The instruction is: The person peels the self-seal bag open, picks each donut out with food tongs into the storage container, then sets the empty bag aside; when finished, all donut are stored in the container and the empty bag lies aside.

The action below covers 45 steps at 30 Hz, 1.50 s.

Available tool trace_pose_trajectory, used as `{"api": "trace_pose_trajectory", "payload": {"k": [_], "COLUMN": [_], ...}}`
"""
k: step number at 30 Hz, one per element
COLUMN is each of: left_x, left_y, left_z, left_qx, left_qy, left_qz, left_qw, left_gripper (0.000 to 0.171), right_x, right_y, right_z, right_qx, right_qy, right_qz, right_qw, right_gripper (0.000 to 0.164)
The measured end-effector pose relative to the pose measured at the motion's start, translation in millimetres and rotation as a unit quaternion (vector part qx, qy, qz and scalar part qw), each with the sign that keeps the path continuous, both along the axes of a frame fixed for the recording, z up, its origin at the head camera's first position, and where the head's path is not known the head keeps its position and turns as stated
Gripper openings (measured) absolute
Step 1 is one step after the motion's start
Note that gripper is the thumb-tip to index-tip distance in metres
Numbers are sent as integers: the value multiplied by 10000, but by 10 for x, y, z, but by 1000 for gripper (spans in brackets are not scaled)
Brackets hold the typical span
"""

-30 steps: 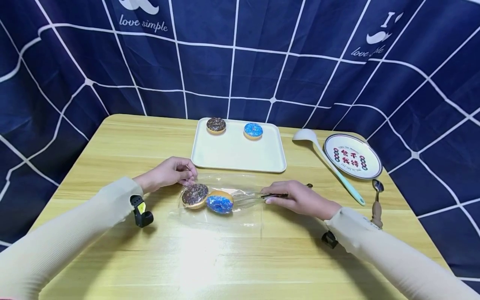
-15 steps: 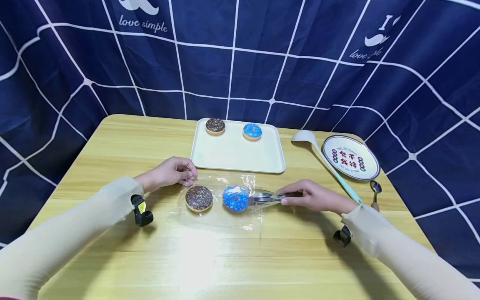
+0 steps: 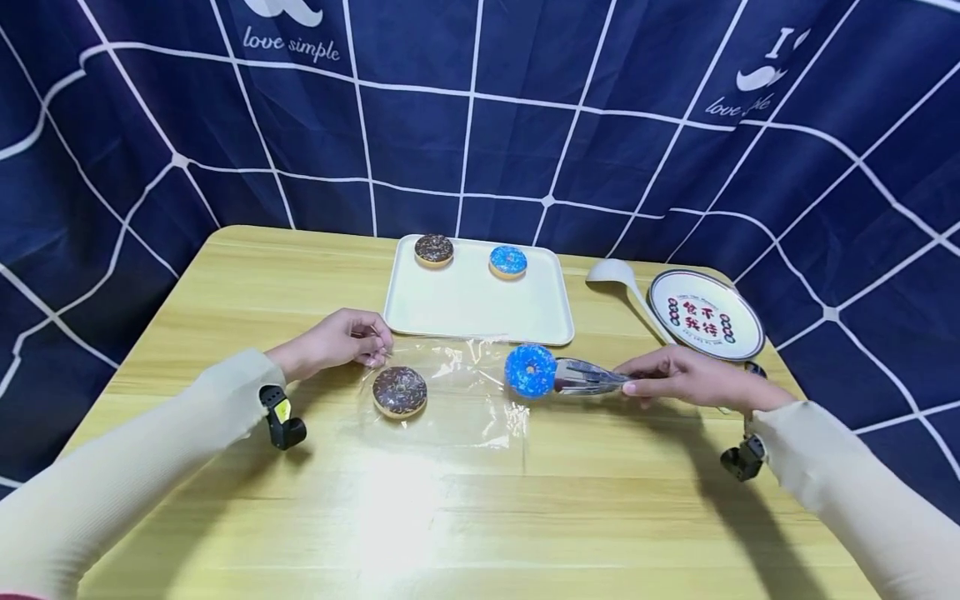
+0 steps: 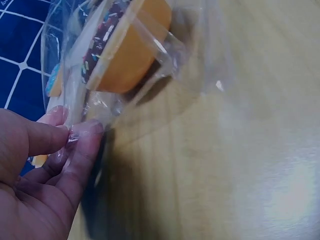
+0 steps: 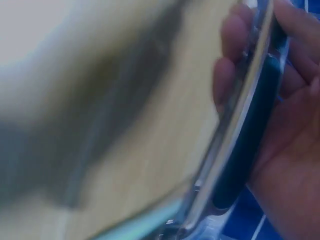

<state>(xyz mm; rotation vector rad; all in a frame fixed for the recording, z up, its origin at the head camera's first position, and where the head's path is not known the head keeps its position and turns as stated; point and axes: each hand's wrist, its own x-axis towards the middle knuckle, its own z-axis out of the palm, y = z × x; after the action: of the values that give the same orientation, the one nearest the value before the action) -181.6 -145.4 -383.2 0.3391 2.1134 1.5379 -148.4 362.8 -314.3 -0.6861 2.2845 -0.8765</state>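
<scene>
My left hand pinches the left end of a clear plastic bag between thumb and fingers; the left wrist view shows the film at the fingertips. Inside the bag lies a chocolate doughnut with coloured sprinkles. At the bag's right end, a blue doughnut is clasped in the tips of metal tongs. My right hand grips the tongs, fingers and thumb around their dark-padded handles in the right wrist view.
Behind the bag, a white tray carries another chocolate doughnut and another blue one. To the right are a ladle and a white plate with red characters. The right arm partly covers a spoon there.
My right hand has drawn the tongs and the blue doughnut rightward, from beside the chocolate doughnut to the bag's right end. My left hand stays at the bag's left end.
</scene>
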Motion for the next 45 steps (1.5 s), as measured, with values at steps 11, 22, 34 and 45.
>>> {"api": "trace_pose_trajectory", "payload": {"k": [11,22,34,45], "left_x": [11,24,5,-8], "left_y": [-31,-31,-21,1], "left_z": [19,-21,-47,-30], "left_qx": [127,198,174,178], "left_qy": [-19,-81,-42,-71], "left_qz": [-30,-66,-49,-62], "left_qw": [9999,9997,9998,9998], "left_gripper": [14,16,13,13], "right_x": [-260,-754,-1012,-1112], "right_y": [66,-481,-1129,-1511], "right_z": [147,61,-93,-251], "right_qx": [67,94,-79,-272], "right_qy": [470,-176,-823,-1069], "right_qz": [-831,-825,-463,-465], "right_qw": [9954,9964,9955,9928], "right_gripper": [24,38,34,34]}}
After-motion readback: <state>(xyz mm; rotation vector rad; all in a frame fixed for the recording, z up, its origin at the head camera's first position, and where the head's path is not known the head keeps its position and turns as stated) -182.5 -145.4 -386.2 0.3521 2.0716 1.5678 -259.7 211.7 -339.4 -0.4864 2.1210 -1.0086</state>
